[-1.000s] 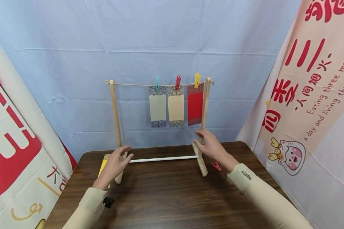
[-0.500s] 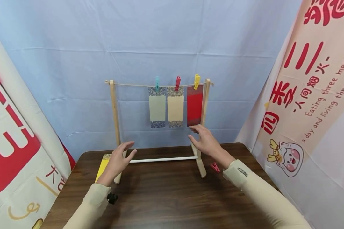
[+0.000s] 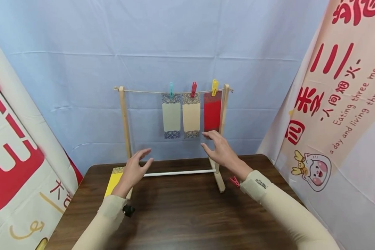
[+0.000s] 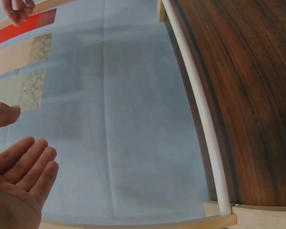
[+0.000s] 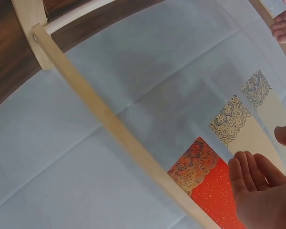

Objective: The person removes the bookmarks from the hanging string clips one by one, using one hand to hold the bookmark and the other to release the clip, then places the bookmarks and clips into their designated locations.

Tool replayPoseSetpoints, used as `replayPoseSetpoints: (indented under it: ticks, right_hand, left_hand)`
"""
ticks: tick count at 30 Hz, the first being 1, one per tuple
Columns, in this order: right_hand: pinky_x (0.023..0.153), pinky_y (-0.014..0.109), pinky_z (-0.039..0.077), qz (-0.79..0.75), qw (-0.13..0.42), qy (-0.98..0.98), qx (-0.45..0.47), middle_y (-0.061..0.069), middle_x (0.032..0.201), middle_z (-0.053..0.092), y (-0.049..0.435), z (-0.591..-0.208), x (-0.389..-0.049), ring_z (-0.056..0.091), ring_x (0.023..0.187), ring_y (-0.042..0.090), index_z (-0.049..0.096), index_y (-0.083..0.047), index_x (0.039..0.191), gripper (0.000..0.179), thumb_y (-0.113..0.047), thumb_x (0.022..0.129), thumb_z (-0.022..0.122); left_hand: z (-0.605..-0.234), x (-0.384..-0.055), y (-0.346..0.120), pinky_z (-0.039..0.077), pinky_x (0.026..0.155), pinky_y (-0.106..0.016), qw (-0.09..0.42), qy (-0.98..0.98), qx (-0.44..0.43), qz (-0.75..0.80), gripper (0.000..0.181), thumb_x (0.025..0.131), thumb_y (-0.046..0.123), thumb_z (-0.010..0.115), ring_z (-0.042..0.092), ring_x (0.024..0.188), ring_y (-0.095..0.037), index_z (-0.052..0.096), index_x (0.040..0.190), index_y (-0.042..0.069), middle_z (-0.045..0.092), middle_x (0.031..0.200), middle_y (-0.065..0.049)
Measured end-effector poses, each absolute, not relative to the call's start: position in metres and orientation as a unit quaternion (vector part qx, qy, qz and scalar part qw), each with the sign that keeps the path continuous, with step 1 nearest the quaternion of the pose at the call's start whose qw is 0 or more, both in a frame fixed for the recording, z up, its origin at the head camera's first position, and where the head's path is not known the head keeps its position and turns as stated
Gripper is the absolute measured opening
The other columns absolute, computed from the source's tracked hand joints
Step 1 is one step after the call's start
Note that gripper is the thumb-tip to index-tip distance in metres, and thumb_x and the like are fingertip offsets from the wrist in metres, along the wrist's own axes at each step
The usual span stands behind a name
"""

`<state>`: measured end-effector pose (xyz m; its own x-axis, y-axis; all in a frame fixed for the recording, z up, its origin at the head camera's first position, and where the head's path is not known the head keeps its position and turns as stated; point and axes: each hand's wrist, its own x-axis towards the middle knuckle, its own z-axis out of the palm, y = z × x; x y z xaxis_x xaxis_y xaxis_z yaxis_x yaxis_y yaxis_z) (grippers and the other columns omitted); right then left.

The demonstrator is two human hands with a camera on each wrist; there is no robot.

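My left hand (image 3: 134,171) hovers near the left post of a wooden frame (image 3: 125,121), fingers loosely bent and holding nothing. In front of the lower end of a red card (image 3: 212,113) is my right hand (image 3: 220,149), also holding nothing, thumb apart from the fingers. Three patterned cards hang from the frame's string (image 3: 143,91): a grey-green card (image 3: 171,116) under a blue clothespin (image 3: 171,90), a cream card (image 3: 191,116) under a red clothespin (image 3: 193,89), and the red one under a yellow clothespin (image 3: 215,87). The right wrist view shows fingertips overlapping the cream and red cards.
A yellow card (image 3: 114,180) lies on the dark wooden table (image 3: 181,215) at the left, partly behind my left hand. A pink-red clothespin (image 3: 234,181) lies right of the frame's right foot. A white rod (image 3: 179,173) joins the two feet. Blue cloth (image 3: 162,41) hangs behind.
Both hands have risen and drifted inward: the left up and to the right, the right up and to the left. The hanging cards and clothespins stay where they were.
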<state>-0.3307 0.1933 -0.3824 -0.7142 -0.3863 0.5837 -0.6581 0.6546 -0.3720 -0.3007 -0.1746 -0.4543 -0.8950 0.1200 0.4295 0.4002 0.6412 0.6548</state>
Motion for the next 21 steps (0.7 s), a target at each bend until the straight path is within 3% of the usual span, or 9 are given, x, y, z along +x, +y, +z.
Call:
replayPoseSetpoints:
  ticks: [18, 21]
  right_hand:
    - [0.092, 0.05, 0.059, 0.29, 0.257, -0.86, 0.332, 0.021, 0.132, 0.067, 0.17, -0.364, -0.345, 0.062, 0.104, 0.029, 0.065, 0.004, 0.139, 0.048, -0.011, 0.097, 0.081]
    - [0.094, 0.05, 0.058, 0.287, 0.264, -0.855, 0.342, 0.019, 0.132, 0.067, 0.167, -0.359, -0.347, 0.063, 0.108, 0.029, 0.065, 0.004, 0.14, 0.048, -0.012, 0.097, 0.081]
  left_hand:
    - [-0.448, -0.314, -0.166, 0.047, 0.115, -0.055, 0.187, -0.879, -0.155, -0.411, 0.049, 0.107, 0.028, 0.072, 0.059, 0.138, -0.036, 0.06, 0.151, 0.014, 0.062, 0.15, -0.01]
    - [-0.448, -0.317, -0.163, 0.047, 0.115, -0.055, 0.191, -0.876, -0.162, -0.413, 0.048, 0.107, 0.028, 0.072, 0.058, 0.138, -0.036, 0.06, 0.151, 0.014, 0.062, 0.15, -0.01]
